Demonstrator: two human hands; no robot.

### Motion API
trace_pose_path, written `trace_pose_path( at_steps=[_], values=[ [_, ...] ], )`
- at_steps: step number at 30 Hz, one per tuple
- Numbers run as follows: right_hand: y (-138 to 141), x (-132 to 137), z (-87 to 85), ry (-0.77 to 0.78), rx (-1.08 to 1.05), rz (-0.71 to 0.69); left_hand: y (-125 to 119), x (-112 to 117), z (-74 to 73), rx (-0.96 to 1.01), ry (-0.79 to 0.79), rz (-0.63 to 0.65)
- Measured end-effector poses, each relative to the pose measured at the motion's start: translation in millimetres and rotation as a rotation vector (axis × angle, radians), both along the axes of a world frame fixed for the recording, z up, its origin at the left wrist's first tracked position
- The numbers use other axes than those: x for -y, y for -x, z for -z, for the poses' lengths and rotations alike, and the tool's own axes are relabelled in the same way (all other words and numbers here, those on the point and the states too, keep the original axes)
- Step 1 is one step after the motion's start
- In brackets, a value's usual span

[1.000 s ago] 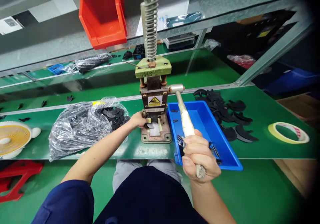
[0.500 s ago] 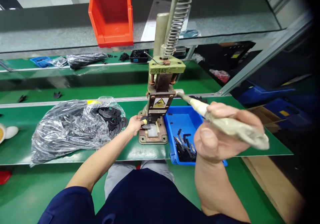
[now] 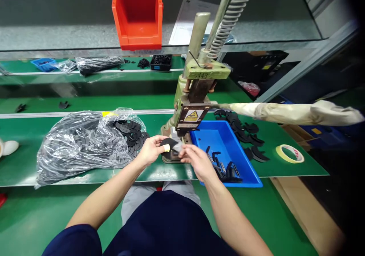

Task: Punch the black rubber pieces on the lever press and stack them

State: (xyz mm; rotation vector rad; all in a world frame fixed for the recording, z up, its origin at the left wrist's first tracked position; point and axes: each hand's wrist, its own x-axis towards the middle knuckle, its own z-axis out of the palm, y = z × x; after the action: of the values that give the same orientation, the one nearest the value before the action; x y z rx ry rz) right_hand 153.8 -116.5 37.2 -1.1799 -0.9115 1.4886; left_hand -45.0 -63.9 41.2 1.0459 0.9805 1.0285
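My left hand (image 3: 154,150) pinches a flat, curved black plastic piece (image 3: 169,145) in front of the hand press (image 3: 191,116). A bit of yellow wrap shows on one of its fingertips. My right hand (image 3: 198,161) has its fingertips closed on the right end of the same piece, where a greyish patch shows, slightly blurred. Behind the piece is the press base, partly hidden by the hands. Out to the right sticks the press lever (image 3: 293,112), wrapped in pale cloth or tape, with no hand on it.
A clear plastic bag (image 3: 76,145) of black curved pieces lies left. Right of the press stands a blue tray (image 3: 248,172) holding small dark parts. Farther right are loose black pieces (image 3: 252,140) and a tape roll (image 3: 290,153). A red bin (image 3: 141,41) sits on the shelf.
My right hand has let go of the lever and come down to the black piece. The lever now stands farther right. My left hand has drawn the piece out from under the press.
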Motion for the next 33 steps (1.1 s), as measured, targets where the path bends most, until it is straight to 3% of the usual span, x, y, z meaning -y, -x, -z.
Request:
trace_pose_path(
  at_steps=[4, 9, 15, 22, 29, 33],
  values=[
    [7, -3, 8.6, 0.209, -0.172, -0.354, 6, 10, -11.4, -0.071, -0.098, 0.162],
    [12, 3, 15.0, 0.299, -0.334, -0.539, 9, 17, -19.2, -0.149, -0.120, 0.272],
    [16, 11, 22.8, 0.239, -0.406, -0.517, 12, 18, -21.7, -0.116, -0.139, 0.372],
    [26, 19, 19.4, 0.116, -0.300, -0.405, 16, 23, -41.1, -0.369, -0.392, 0.384],
    [26, 17, 16.6, 0.051, -0.225, -0.454, 22, 32, -25.5, -0.262, -0.415, 0.259],
    [17, 9, 15.7, -0.010, -0.089, -0.404, 32, 40, -23.4, -0.413, -0.664, 0.221]
  ],
)
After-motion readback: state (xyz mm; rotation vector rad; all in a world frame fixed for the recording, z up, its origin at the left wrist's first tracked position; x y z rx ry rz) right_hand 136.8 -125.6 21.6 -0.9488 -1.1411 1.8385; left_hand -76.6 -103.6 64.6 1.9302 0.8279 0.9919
